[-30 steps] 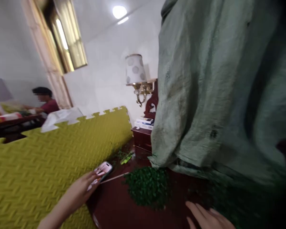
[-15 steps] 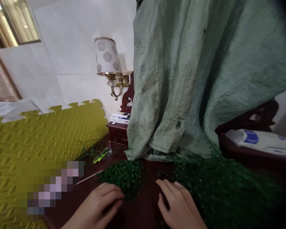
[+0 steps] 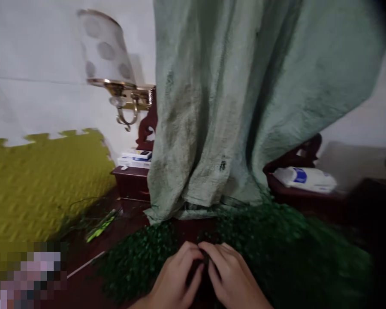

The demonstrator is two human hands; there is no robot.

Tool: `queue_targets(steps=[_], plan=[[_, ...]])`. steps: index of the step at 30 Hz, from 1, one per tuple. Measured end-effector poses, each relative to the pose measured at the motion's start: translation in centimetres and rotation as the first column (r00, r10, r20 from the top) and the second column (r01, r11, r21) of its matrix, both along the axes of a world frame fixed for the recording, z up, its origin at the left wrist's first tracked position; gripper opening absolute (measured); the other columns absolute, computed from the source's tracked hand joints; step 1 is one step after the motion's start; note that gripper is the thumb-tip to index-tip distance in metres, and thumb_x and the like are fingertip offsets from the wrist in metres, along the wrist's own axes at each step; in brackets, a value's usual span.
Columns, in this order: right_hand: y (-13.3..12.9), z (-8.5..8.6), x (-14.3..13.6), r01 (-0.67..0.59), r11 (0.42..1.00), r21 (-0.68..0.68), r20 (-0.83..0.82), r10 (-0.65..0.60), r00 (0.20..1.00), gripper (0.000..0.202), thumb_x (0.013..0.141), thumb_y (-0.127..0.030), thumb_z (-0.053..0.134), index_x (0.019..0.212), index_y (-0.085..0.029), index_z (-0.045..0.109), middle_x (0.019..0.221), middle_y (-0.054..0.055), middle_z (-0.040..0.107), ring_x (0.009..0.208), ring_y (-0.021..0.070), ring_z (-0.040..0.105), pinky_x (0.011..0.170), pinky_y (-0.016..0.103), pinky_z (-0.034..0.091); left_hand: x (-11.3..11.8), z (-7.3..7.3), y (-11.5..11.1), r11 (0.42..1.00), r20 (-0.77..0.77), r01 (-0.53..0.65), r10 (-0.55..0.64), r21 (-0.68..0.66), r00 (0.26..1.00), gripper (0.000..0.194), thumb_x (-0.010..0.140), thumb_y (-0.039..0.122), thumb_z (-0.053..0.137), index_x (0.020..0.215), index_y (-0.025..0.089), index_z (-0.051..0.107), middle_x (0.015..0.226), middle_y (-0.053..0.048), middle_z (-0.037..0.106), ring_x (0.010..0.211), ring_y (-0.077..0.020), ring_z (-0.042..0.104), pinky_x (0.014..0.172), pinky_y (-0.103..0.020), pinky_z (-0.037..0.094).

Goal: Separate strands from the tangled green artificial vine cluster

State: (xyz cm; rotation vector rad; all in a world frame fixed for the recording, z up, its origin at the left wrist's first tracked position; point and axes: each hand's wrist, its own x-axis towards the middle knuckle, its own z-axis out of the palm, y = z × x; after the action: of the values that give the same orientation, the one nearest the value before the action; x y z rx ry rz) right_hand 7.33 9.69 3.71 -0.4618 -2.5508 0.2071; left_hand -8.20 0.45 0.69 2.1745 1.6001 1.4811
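My left hand (image 3: pixel 179 274) and my right hand (image 3: pixel 229 274) meet at the fingertips above the dark red surface, low in the middle of the view. Their fingers are curled and closed. Something small and dark shows between the fingertips, too blurred to name. To the left, close beside my left hand, lies a heap of small green leafy pieces (image 3: pixel 138 257). On the right spreads a larger mass of the same greenery (image 3: pixel 292 253), reaching behind and beside my right hand.
A pale green woven sack (image 3: pixel 209 107) hangs behind the greenery. Bright green-yellow strips (image 3: pixel 101 226) and a thin white stick (image 3: pixel 85 265) lie to the left, near a yellow foam mat (image 3: pixel 51 180). White boxes (image 3: pixel 135 162), a white-and-blue packet (image 3: pixel 309 179) and a wall lamp (image 3: pixel 107 51) stand further off.
My hands, apart before, have come together at the fingertips, with fingers closed. The view has turned to the right, so the lamp, sack and mat appear further left.
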Motion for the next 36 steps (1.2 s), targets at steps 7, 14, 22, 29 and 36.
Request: queue_targets(steps=[7, 14, 22, 29, 36], plan=[[0.4, 1.7, 0.7, 0.070, 0.952, -0.299, 0.112, -0.038, 0.993, 0.033, 0.089, -0.006, 0.049, 0.112, -0.024, 0.063, 0.099, 0.002, 0.072, 0.094, 0.0177, 0.067, 0.082, 0.026, 0.050, -0.6, 0.0, 0.5, 0.996, -0.020, 0.057, -0.058, -0.074, 0.998, 0.025, 0.094, 0.016, 0.055, 0.118, 0.025, 0.055, 0.104, -0.005, 0.065, 0.092, -0.0180, 0.067, 0.080, -0.026, 0.055], [0.0, 1.8, 0.9, 0.045, 0.973, -0.227, 0.186, -0.002, 0.983, 0.025, 0.085, -0.007, 0.051, 0.101, -0.023, 0.063, 0.088, 0.001, 0.070, 0.087, 0.0187, 0.066, 0.080, 0.026, 0.046, 0.6, 0.9, 0.1, 0.990, 0.094, -0.004, 0.017, -0.141, 0.995, 0.018, 0.096, 0.022, 0.052, 0.081, 0.021, 0.061, 0.075, -0.001, 0.064, 0.068, -0.0154, 0.064, 0.063, -0.024, 0.050], [-0.4, 2.4, 0.6, 0.028, 0.987, -0.157, 0.263, 0.014, 0.965, 0.027, 0.086, -0.006, 0.050, 0.107, -0.022, 0.059, 0.090, 0.002, 0.069, 0.086, 0.0189, 0.064, 0.082, 0.027, 0.043, 1.5, 0.1, 0.2, 0.959, 0.216, -0.114, 0.172, -0.259, 0.961, 0.023, 0.090, 0.033, 0.061, 0.071, 0.021, 0.054, 0.066, 0.002, 0.060, 0.059, -0.0152, 0.059, 0.054, -0.023, 0.046], [-0.3, 2.1, 0.5, 0.020, 0.997, -0.070, 0.360, 0.007, 0.933, 0.018, 0.085, -0.009, 0.053, 0.098, -0.020, 0.059, 0.081, 0.003, 0.067, 0.079, 0.0201, 0.063, 0.077, 0.028, 0.043, 1.6, -0.7, -0.5, 0.961, 0.226, -0.035, 0.100, -0.275, 0.969, 0.005, 0.094, 0.028, 0.056, 0.095, 0.023, 0.058, 0.087, -0.001, 0.065, 0.077, -0.0177, 0.065, 0.070, -0.027, 0.049], [-0.5, 2.0, 0.4, 0.042, 0.995, -0.091, 0.308, -0.012, 0.951, 0.018, 0.089, -0.010, 0.050, 0.100, -0.021, 0.060, 0.087, 0.003, 0.068, 0.083, 0.0203, 0.064, 0.082, 0.030, 0.043, 1.4, -0.6, 0.3, 0.948, 0.374, -0.003, 0.129, -0.319, 0.918, 0.011, 0.092, 0.027, 0.055, 0.085, 0.021, 0.060, 0.082, -0.002, 0.066, 0.077, -0.0190, 0.063, 0.070, -0.028, 0.049]])
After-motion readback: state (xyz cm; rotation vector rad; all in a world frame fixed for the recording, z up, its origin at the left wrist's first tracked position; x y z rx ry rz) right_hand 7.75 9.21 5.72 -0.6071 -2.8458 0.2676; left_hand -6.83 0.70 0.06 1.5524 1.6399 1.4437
